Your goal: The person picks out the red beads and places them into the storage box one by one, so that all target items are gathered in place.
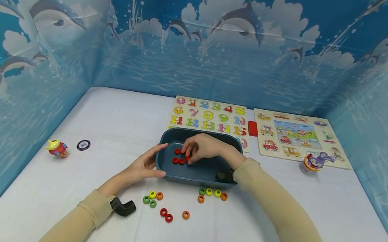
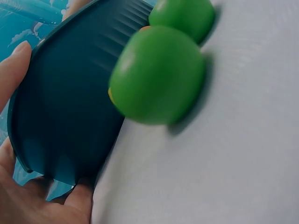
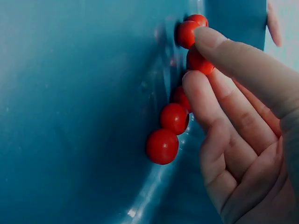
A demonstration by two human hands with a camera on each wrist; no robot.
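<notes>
A dark teal plastic tub [image 1: 189, 180] stands in the middle of the table, several red beads [image 1: 175, 160] on its floor. My left hand [image 1: 144, 165] grips the tub's near left corner, thumb along the near wall and fingers at the left side. Inside the tub, my right hand [image 1: 205, 146] pinches a red bead [image 3: 200, 60] between thumb and index finger. More red beads [image 3: 162, 146] sit in a row along the wall in the right wrist view. Green beads [image 2: 159, 74] lie close to the left wrist camera, beside the tub [image 2: 70, 93].
Loose green, yellow, orange and red beads [image 1: 166, 215] lie in front of the tub. Behind stand a number puzzle board [image 1: 209, 115], a red block [image 1: 253, 128] and a vehicle puzzle board [image 1: 297, 137]. Small toys [image 1: 57, 148] and a round chip [image 1: 83, 145] are at the left, a purple figure [image 1: 315, 162] right.
</notes>
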